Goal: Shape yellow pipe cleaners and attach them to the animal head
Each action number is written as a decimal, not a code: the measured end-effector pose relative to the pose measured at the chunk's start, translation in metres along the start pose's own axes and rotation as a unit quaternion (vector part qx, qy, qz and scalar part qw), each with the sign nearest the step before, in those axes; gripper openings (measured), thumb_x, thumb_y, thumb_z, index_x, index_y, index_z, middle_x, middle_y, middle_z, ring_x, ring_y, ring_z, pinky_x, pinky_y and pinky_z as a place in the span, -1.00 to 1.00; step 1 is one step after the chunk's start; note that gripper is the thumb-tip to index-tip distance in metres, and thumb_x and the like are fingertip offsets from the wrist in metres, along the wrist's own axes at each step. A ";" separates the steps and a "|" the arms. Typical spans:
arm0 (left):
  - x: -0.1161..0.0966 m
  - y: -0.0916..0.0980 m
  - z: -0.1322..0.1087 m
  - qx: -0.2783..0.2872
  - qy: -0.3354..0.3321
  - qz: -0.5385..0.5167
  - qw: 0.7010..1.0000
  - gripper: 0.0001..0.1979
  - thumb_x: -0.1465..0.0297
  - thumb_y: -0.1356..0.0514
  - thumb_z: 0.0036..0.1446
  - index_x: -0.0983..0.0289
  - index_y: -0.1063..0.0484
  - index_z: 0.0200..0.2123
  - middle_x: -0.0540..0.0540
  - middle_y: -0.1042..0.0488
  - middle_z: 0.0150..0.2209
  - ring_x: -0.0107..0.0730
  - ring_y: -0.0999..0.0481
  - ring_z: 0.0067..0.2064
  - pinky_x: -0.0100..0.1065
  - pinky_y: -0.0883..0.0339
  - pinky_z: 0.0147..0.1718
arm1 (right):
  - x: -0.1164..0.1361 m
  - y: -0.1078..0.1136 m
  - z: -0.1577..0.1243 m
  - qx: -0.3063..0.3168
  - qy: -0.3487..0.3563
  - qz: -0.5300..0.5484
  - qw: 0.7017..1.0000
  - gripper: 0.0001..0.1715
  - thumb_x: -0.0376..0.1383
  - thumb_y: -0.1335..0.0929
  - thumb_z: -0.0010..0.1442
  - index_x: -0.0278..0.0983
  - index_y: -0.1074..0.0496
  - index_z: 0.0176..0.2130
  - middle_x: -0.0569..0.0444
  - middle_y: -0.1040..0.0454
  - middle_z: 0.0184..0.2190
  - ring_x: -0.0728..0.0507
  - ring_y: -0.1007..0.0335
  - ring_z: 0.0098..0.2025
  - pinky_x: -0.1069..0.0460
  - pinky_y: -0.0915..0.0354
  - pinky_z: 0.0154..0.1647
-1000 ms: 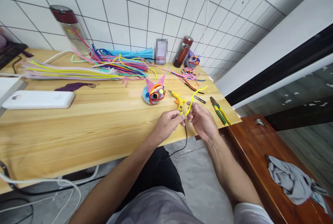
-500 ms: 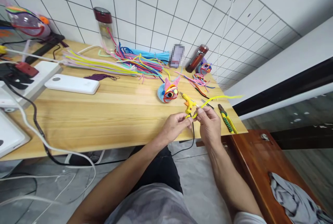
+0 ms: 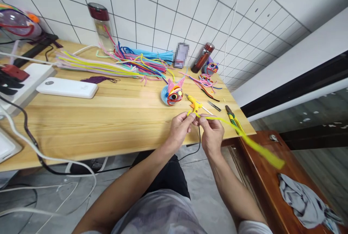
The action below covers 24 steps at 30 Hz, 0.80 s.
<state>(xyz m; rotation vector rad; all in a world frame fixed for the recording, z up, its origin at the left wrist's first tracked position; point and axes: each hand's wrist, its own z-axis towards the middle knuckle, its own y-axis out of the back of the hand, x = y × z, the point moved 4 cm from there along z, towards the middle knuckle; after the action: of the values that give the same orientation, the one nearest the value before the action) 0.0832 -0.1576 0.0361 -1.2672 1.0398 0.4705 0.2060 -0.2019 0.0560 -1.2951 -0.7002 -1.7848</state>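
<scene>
A yellow pipe cleaner [image 3: 246,138] runs between my two hands, its long free end trailing to the right and blurred by motion. My left hand [image 3: 181,127] pinches its short end between thumb and fingers. Close beside it, my right hand [image 3: 212,132] is closed on the same strand. Just beyond my fingertips lies a yellow hot glue gun [image 3: 194,104] with a white glue stick in its back and a black cord. Left of its nozzle sits a round blue figure [image 3: 172,94] with pink ears and large eyes, made of coiled pipe cleaners.
Bundles of coloured pipe cleaners [image 3: 103,66] lie along the back. Green-and-yellow pliers [image 3: 233,118] and a small black cutter [image 3: 214,106] are at the right. A glass bottle [image 3: 102,27], a red flask [image 3: 202,58], a white power bank [image 3: 67,87] and a power strip [image 3: 29,81] stand or lie around.
The pipe cleaner's free end has swung from pointing right across the table down toward the lower right. My hands have come closer together on the strand, and the view has shifted slightly.
</scene>
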 end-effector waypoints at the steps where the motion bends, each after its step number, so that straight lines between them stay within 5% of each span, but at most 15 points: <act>1: 0.000 0.001 -0.001 -0.001 -0.004 0.018 1.000 -0.55 -0.02 -0.33 0.15 0.26 -0.44 -0.41 -0.03 -0.46 -0.46 -0.58 -0.20 -0.53 -0.40 -0.05 -0.52 | 0.001 0.001 -0.001 -0.001 0.022 -0.030 0.999 -0.69 -0.05 -0.62 0.17 -0.17 -0.59 -0.26 0.06 -0.61 -0.27 -0.16 -0.53 -0.21 -0.08 -0.48 -0.09; 4: -0.003 0.002 -0.004 0.039 -0.010 0.118 0.992 -0.53 -0.04 -0.28 0.21 0.25 -0.45 -0.47 -0.06 -0.35 -0.54 -0.51 -0.20 -0.51 -0.36 -0.07 -0.48 | 0.007 0.007 0.008 0.028 0.019 -0.082 0.996 -0.67 -0.03 -0.59 0.21 -0.18 -0.55 -0.31 0.09 -0.57 -0.33 -0.14 -0.47 -0.28 -0.05 -0.45 -0.16; 10: -0.007 -0.002 -0.011 0.183 0.000 0.226 0.957 -0.51 -0.04 -0.28 0.23 0.27 -0.49 -0.48 -0.07 -0.34 -0.54 -0.49 -0.22 -0.47 -0.36 -0.07 -0.42 | 0.003 0.014 0.030 0.183 -0.206 0.031 0.961 -0.47 0.07 -0.68 0.02 -0.20 -0.50 -0.41 0.17 -0.47 -0.49 -0.03 -0.24 -0.52 0.04 -0.22 -0.50; 12: -0.007 -0.002 -0.009 0.166 0.003 0.231 0.959 -0.52 -0.03 -0.26 0.22 0.26 -0.47 -0.50 -0.07 -0.33 -0.56 -0.49 -0.22 -0.48 -0.36 -0.06 -0.43 | 0.001 0.018 0.030 0.156 -0.186 0.041 0.969 -0.46 0.07 -0.69 0.01 -0.20 -0.49 -0.42 0.17 -0.48 -0.50 -0.02 -0.24 -0.53 0.04 -0.23 -0.49; 15: -0.004 -0.002 -0.005 0.129 0.017 0.226 0.965 -0.52 -0.02 -0.23 0.20 0.25 -0.45 -0.52 -0.09 -0.27 -0.59 -0.50 -0.16 -0.52 -0.35 -0.01 -0.47 | -0.001 0.028 0.024 0.046 -0.064 0.016 0.997 -0.53 0.02 -0.68 0.05 -0.18 -0.51 -0.40 0.18 -0.51 -0.48 -0.03 -0.32 -0.48 0.03 -0.32 -0.39; 19: 0.005 -0.006 -0.001 0.073 0.026 0.172 0.982 -0.52 -0.03 -0.24 0.19 0.25 -0.47 -0.51 -0.08 -0.28 -0.59 -0.50 -0.15 -0.53 -0.35 -0.01 -0.48 | -0.002 0.031 0.010 -0.033 0.043 -0.014 0.998 -0.64 -0.04 -0.63 0.18 -0.17 -0.53 -0.35 0.16 -0.59 -0.39 -0.07 -0.45 -0.39 0.01 -0.42 -0.27; 24: 0.022 -0.013 -0.002 0.123 0.088 0.148 0.977 -0.50 -0.07 -0.31 0.14 0.27 -0.50 -0.50 -0.04 -0.36 -0.56 -0.52 -0.17 -0.54 -0.36 0.00 -0.51 | -0.010 0.039 0.037 0.040 -0.066 -0.019 0.997 -0.55 0.04 -0.62 0.15 -0.19 -0.49 -0.38 0.16 -0.49 -0.50 -0.06 -0.40 -0.45 0.03 -0.39 -0.36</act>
<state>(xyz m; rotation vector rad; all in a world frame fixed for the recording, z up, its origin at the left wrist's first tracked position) 0.1033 -0.1686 0.0247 -0.9496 1.4025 0.4427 0.2595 -0.1900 0.0578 -1.3625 -0.8644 -1.6951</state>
